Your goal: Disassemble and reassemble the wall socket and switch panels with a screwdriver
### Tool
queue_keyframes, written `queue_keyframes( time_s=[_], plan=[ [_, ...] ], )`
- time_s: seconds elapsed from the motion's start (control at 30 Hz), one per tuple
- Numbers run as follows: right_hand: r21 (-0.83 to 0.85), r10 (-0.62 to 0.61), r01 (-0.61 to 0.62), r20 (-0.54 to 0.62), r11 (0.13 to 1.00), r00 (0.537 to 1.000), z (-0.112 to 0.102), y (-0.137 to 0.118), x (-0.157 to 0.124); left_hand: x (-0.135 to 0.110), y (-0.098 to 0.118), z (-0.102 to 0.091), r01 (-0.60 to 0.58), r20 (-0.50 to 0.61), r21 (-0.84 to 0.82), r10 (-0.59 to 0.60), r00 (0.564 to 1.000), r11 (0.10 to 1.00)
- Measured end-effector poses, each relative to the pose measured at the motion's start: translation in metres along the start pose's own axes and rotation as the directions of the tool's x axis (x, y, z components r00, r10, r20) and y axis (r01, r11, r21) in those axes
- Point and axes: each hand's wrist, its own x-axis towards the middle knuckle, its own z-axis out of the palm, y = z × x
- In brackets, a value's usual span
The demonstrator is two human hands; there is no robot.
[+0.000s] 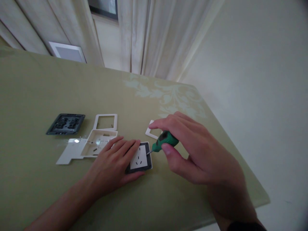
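A wall socket (pixel 139 159) with a white face and a dark surround lies on the table, slots facing up. My left hand (pixel 117 157) grips it from the left, fingers over its far side and thumb along its near edge. In my right hand (pixel 192 150) is a screwdriver (pixel 166 140) with a green and black handle, held between thumb and fingers. Its thin shaft slants down to the left, and the tip meets the right side of the socket's face. What exactly the tip touches is too small to tell.
Left of my hands lie a white back box (pixel 90 146), a white frame (pixel 105 115) and a dark socket part (pixel 66 124). A second white frame (pixel 150 131) is partly behind my right hand. The table's right edge (pixel 231 141) runs beside a wall.
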Motion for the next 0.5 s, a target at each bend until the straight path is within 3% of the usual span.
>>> queue_keyframes(
  time_s=[0.13, 0.3, 0.43, 0.5],
  plan=[
    [-0.162, 0.157, -0.173, -0.106, 0.971, 0.982, 0.0026, 0.0011, 0.0013, -0.0001, 0.0003, 0.0007, 0.017, -0.015, -0.011, -0.017, 1.000, 1.000],
    [0.039, -0.074, 0.074, -0.019, 0.996, 0.997, 0.0043, -0.0009, 0.0011, 0.0015, 0.0014, -0.0011, 0.008, -0.037, -0.025, -0.009, 0.999, 1.000],
    [-0.105, 0.093, -0.107, -0.130, 0.989, 0.987, 0.0043, 0.0011, 0.0001, 0.0018, 0.0009, -0.0020, -0.014, -0.029, 0.020, 0.015, 0.999, 1.000],
    [-0.089, 0.085, -0.096, -0.115, 0.991, 0.990, 0.0035, 0.0006, 0.0004, 0.0015, 0.0004, -0.0013, -0.012, -0.018, 0.029, 0.013, 1.000, 0.999]
  ],
)
